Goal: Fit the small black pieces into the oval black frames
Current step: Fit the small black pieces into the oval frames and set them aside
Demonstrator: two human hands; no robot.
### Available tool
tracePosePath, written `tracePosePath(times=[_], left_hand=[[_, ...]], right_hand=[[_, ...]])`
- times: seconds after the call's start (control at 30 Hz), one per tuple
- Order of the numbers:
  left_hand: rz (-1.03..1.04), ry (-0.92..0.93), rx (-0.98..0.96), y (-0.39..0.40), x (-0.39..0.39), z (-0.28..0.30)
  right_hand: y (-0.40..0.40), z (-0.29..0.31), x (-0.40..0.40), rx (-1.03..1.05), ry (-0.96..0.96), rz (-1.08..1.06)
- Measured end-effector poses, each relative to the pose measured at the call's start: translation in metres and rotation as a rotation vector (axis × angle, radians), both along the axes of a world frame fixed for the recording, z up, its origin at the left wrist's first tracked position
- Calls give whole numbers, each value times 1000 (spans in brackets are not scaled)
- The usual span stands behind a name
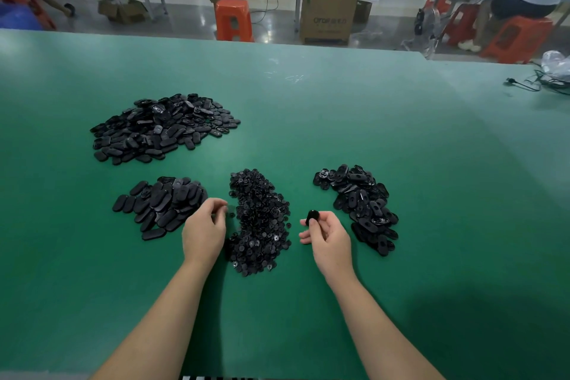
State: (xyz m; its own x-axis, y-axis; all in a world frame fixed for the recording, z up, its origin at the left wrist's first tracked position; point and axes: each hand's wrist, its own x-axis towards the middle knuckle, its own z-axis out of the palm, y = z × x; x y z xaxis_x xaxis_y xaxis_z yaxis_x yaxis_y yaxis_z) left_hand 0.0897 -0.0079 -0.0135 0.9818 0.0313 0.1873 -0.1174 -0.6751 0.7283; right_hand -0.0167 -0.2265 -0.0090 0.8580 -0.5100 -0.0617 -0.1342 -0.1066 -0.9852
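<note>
the green table point(308, 102) carries four dark heaps, all placed here against the heap of small black pieces point(259, 222), which lies at the middle near the person. the largest pile of oval frames point(160, 128) sits far behind it and to its left. a second frame pile point(163, 207) lies just left of it, a third frame pile point(361, 207) to its right with a strip of bare green between. two hands hover at its flanks. the left hand point(203, 233) touches its left edge, fingers curled with thumb and fingertips drawn together; whether they nip a small piece cannot be told. the right hand point(328, 237) is off its right edge, pinching one oval frame point(312, 216) that stands up above the fingertips, clear of every heap
</note>
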Motion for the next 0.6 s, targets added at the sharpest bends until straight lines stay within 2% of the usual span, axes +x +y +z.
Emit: tracePosePath(times=[0.07,0.13,0.23,0.33,0.47,0.6], left_hand=[[19,8,-67,-1,0,3],[45,49,-239,-5,0,8],[37,208,-581,-20,0,25],[-78,400,-823,-39,-6,40],[-127,615,-1041,-59,-15,51],[-170,694,-1108,-71,-23,54]], right_hand=[[0,0,1,-30,5,5],[-1,-1,1,-57,11,14],[-2,-3,1,-101,16,8],[-2,-3,0,-93,20,11],[-3,-4,0,-73,17,4],[-2,-5,2,-71,13,-3]])
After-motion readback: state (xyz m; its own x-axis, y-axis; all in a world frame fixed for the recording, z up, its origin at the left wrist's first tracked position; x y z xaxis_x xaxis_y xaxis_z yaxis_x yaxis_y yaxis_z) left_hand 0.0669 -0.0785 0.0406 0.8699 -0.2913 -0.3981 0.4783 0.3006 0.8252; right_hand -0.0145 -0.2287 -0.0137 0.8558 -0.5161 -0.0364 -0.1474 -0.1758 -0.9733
